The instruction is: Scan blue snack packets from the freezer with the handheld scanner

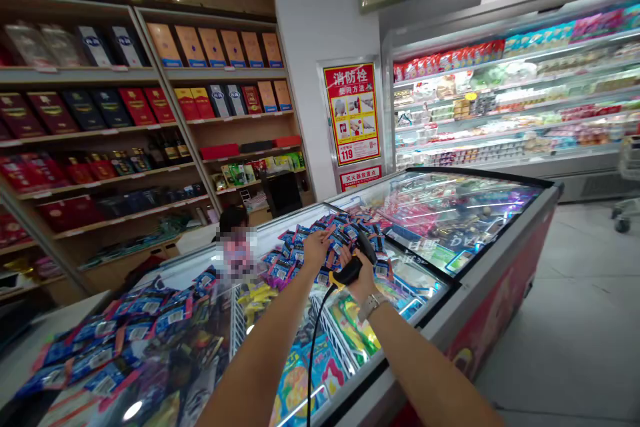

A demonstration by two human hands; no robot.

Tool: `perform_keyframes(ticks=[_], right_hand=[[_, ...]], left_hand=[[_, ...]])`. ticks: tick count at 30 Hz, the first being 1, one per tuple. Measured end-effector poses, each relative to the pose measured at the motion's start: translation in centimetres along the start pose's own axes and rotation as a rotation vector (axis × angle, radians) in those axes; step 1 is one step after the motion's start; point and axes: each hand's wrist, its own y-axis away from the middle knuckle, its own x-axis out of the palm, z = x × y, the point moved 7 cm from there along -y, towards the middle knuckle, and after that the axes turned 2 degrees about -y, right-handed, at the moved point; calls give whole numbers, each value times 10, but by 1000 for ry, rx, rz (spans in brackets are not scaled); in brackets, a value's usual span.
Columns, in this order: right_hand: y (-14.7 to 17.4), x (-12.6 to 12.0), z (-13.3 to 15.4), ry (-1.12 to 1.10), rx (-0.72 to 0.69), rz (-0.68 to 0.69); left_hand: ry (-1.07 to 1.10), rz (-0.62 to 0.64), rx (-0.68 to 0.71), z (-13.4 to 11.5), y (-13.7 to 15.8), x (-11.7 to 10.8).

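My right hand point(364, 278) is wrapped around the grip of a black and yellow barcode scanner point(347, 272), whose black head tilts over a pile of small packets. A cable runs down from it. To its left, my left hand point(315, 249) is closed, pinching the pink edge of a blue and pink packet point(329, 235) at the pile. That packet blends partly with the others. The blue packet pile point(295, 247) lies on the glass top of a chest freezer point(493, 287). Another pile of similar packets point(135, 327) spreads over the near left end.
Under the glass, white wire baskets point(340, 340) hold bagged frozen goods. A person point(235, 240), blurred, is behind the freezer. Shelves of boxed bottles point(145, 107) line the left wall. A lit chiller point(510, 107) stands at the back right, with a cart point(627, 180) beside it.
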Motion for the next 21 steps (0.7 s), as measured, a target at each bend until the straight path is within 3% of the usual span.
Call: perform_keyframes(ticks=[7, 11, 13, 16, 21], right_hand=[[1, -1, 0, 16, -13, -23], [12, 1, 4, -40, -6, 3], [19, 4, 5, -54, -19, 23], [31, 16, -9, 26, -1, 97], [57, 48, -90, 165, 207, 234]], left_hand=[[-101, -22, 78, -15, 4, -3], [-156, -68, 187, -31, 17, -28], [-156, -93, 231, -32, 28, -55], [-254, -149, 239, -13, 47, -115], [-691, -252, 94, 55, 89, -236]])
